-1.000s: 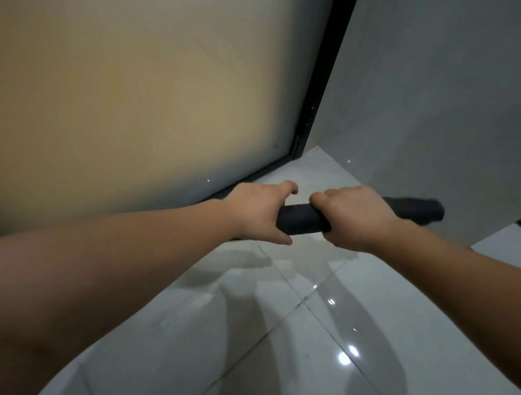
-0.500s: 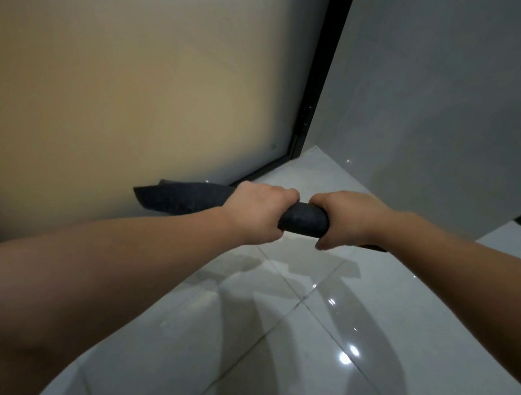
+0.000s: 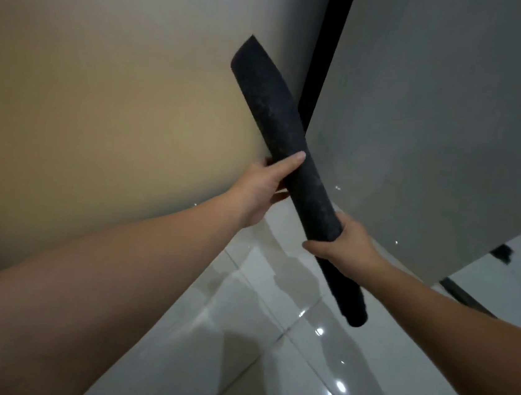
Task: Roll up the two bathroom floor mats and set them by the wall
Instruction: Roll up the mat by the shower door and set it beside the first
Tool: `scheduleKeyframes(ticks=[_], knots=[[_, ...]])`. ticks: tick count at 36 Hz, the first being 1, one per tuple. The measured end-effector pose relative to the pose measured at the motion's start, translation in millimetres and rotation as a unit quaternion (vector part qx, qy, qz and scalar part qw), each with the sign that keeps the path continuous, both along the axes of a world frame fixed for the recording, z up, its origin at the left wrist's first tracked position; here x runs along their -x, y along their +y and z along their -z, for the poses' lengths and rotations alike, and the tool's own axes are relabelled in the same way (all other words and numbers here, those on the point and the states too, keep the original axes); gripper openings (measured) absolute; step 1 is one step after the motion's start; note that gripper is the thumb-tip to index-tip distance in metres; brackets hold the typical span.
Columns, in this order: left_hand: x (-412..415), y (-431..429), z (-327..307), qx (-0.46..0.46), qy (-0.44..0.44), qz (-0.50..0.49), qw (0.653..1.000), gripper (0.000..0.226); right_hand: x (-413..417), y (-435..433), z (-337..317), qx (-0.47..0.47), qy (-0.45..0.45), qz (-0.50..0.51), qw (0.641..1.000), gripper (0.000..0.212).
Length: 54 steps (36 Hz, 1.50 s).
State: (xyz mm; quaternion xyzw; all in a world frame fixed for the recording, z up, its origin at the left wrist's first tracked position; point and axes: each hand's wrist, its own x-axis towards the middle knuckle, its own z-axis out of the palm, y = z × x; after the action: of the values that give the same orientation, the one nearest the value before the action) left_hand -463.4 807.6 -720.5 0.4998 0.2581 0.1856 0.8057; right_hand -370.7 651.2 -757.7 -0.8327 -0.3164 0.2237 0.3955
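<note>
Clearly the rolled mat [image 3: 292, 165] is off the floor, held at a steep tilt in front of the corner where the frosted glass panel [image 3: 101, 98] meets the grey wall [image 3: 442, 104]. The left hand [image 3: 262, 187] wraps the roll near its middle, thumb laid across the front and fingers curled behind. The right hand [image 3: 343, 242] is closed round it lower down, with the bottom end poking out below the wrist. Both hands have it firmly; neither is loose.

What could go wrong, as I judge it: the top end looks flatter and slacker than the gripped part, so the roll may spring open once either hand lets go. The tiled floor [image 3: 266, 360] is glossy, and a mat stood on end there could slide at the base and topple. Swinging the upper end too near the dark door frame [image 3: 327, 58] might knock it.

Only 1 mat shows; the second of the 2 is not visible from where I stand. No containers are in sight, so nothing is held in any.
</note>
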Motion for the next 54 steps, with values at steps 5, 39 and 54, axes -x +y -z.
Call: scheduleKeyframes(ticks=[5, 39, 54], knots=[[-7, -3, -6, 0.016, -0.046, -0.086, 0.995, 0.057, 23, 11, 19, 0.012, 0.046, -0.057, 0.997, 0.059], [8, -10, 83, -0.262, 0.082, -0.060, 0.960, 0.082, 31, 70, -39, -0.291, 0.137, -0.029, 0.946, 0.064], [23, -9, 70, -0.323, 0.114, -0.020, 0.939, 0.074, 13, 75, -52, -0.342, 0.253, -0.038, 0.904, 0.027]])
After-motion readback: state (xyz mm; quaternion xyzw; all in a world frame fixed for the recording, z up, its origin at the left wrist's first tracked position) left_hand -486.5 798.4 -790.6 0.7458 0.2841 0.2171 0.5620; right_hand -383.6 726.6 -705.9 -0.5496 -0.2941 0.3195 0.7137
